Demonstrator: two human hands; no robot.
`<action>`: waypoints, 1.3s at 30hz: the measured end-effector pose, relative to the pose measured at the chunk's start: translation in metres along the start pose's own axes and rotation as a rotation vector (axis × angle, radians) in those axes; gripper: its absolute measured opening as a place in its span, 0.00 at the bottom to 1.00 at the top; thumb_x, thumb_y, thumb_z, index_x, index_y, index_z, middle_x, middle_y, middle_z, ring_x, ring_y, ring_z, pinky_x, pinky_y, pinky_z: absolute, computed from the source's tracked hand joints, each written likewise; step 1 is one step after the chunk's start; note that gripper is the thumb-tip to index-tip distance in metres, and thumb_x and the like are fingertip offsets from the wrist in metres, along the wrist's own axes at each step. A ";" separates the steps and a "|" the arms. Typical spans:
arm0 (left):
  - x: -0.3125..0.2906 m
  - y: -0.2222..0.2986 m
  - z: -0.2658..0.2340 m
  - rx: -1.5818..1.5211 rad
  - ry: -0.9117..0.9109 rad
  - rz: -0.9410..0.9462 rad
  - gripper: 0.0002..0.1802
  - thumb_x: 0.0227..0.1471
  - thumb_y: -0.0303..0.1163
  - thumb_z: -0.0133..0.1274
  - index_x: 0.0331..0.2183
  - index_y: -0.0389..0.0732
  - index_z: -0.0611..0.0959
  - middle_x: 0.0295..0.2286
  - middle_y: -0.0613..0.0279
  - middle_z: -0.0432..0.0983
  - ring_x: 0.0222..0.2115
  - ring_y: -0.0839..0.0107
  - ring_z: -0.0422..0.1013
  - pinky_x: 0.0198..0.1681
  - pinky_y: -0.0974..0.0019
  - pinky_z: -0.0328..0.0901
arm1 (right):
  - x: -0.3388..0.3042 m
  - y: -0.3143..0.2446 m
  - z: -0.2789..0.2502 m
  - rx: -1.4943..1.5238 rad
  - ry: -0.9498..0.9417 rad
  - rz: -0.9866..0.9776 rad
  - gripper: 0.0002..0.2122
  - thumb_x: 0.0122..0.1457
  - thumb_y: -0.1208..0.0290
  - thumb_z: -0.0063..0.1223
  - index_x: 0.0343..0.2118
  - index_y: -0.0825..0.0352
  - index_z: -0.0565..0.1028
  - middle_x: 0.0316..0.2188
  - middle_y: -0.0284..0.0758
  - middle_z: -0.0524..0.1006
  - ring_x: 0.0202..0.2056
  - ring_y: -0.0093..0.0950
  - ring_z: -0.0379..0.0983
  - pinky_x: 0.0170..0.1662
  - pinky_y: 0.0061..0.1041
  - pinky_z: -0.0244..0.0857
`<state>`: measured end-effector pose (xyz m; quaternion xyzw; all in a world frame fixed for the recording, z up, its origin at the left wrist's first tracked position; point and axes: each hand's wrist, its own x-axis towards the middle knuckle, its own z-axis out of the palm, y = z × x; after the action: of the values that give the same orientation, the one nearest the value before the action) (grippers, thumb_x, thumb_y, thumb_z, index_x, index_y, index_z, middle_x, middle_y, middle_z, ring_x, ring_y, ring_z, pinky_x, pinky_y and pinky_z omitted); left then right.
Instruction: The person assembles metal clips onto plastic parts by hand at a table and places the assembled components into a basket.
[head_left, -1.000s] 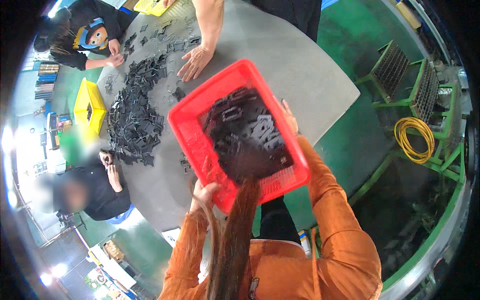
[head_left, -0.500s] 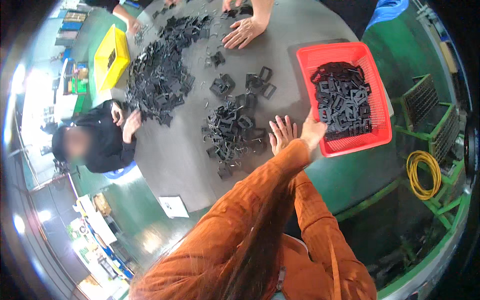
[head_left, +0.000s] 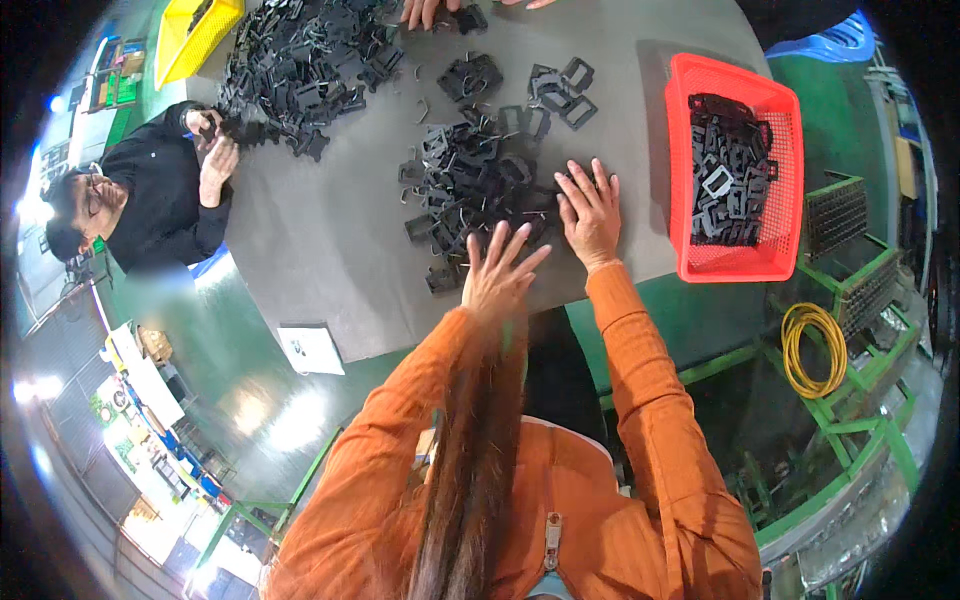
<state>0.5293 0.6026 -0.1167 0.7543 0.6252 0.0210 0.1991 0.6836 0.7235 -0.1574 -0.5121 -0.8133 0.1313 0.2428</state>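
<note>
Both hands lie flat on the grey worktop (head_left: 330, 240), fingers spread wide and gripping nothing. The left hand (head_left: 497, 275) sits at the near edge, its fingertips (head_left: 520, 240) touching the near rim of a heap of black frames (head_left: 470, 185). The right hand (head_left: 590, 215) lies just beside it, a little farther in, with its fingertips (head_left: 590, 175) resting on the heap's right flank. Orange sleeves run back from both wrists toward the lower edge.

To the right of the right hand's fingers, apart from them, a red basket (head_left: 780, 215) stands at the worktop's edge. More black frames (head_left: 725, 170) are piled in it, mostly in its far half; the near part shows bare red mesh.

Beyond the fingertips a few loose frames (head_left: 560, 80) lie singly past the heap. Farther and to the left spreads a larger pile (head_left: 300, 65) of the same parts. A seated person in black (head_left: 150, 205) has both hands at that pile's left end. Another person's hand (head_left: 425, 10) rests at the far edge. A yellow bin (head_left: 185, 35) stands at the far left; what it holds cannot be made out.
</note>
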 end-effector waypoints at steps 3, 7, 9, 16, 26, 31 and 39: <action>0.018 -0.024 0.003 0.198 0.054 0.097 0.29 0.50 0.41 0.48 0.55 0.66 0.66 0.59 0.73 0.53 0.61 0.64 0.44 0.54 0.29 0.40 | -0.017 -0.002 0.010 0.006 0.007 0.033 0.14 0.55 0.68 0.51 0.45 0.54 0.74 0.52 0.25 0.69 0.58 0.36 0.58 0.59 0.44 0.49; 0.043 -0.065 0.004 0.326 0.240 0.230 0.30 0.47 0.35 0.49 0.54 0.62 0.68 0.57 0.76 0.55 0.61 0.69 0.46 0.56 0.32 0.41 | -0.047 -0.035 0.017 -0.011 0.062 0.152 0.14 0.57 0.71 0.48 0.47 0.58 0.73 0.53 0.28 0.68 0.59 0.37 0.56 0.59 0.45 0.49; 0.053 -0.079 -0.013 0.297 0.258 0.292 0.29 0.46 0.34 0.50 0.53 0.58 0.69 0.56 0.74 0.57 0.61 0.69 0.46 0.56 0.35 0.42 | -0.065 -0.066 0.028 -0.036 0.151 0.294 0.13 0.58 0.68 0.48 0.46 0.60 0.73 0.52 0.29 0.69 0.58 0.36 0.57 0.60 0.44 0.48; -0.026 -0.149 -0.078 -0.337 0.590 0.124 0.21 0.54 0.27 0.43 0.51 0.45 0.70 0.52 0.60 0.65 0.58 0.60 0.54 0.59 0.48 0.46 | -0.127 -0.177 0.067 -0.004 0.134 0.401 0.15 0.60 0.68 0.45 0.50 0.62 0.69 0.55 0.34 0.65 0.60 0.40 0.53 0.61 0.45 0.44; -0.260 -0.253 -0.047 -0.578 0.650 -0.364 0.20 0.51 0.21 0.44 0.48 0.39 0.72 0.49 0.55 0.67 0.56 0.56 0.56 0.58 0.57 0.53 | -0.130 -0.331 0.157 -0.030 0.111 0.174 0.17 0.58 0.69 0.47 0.51 0.66 0.67 0.55 0.38 0.64 0.59 0.41 0.54 0.60 0.44 0.48; -0.211 -0.270 -0.043 -0.454 0.633 -0.137 0.19 0.48 0.26 0.49 0.45 0.38 0.74 0.46 0.55 0.69 0.51 0.56 0.62 0.54 0.57 0.58 | -0.112 -0.355 0.184 0.015 0.005 -0.013 0.17 0.59 0.68 0.46 0.50 0.68 0.68 0.55 0.38 0.64 0.59 0.40 0.55 0.60 0.43 0.49; -0.136 -0.316 -0.034 0.017 0.587 -0.084 0.22 0.50 0.40 0.51 0.46 0.40 0.74 0.42 0.63 0.68 0.44 0.63 0.62 0.43 0.61 0.61 | -0.108 -0.375 0.188 0.061 -0.092 -0.053 0.16 0.58 0.71 0.47 0.49 0.67 0.68 0.55 0.39 0.64 0.59 0.41 0.54 0.61 0.42 0.47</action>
<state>0.1950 0.5265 -0.1591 0.6911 0.6869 0.2248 0.0043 0.3342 0.4681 -0.1716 -0.4763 -0.8324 0.1729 0.2241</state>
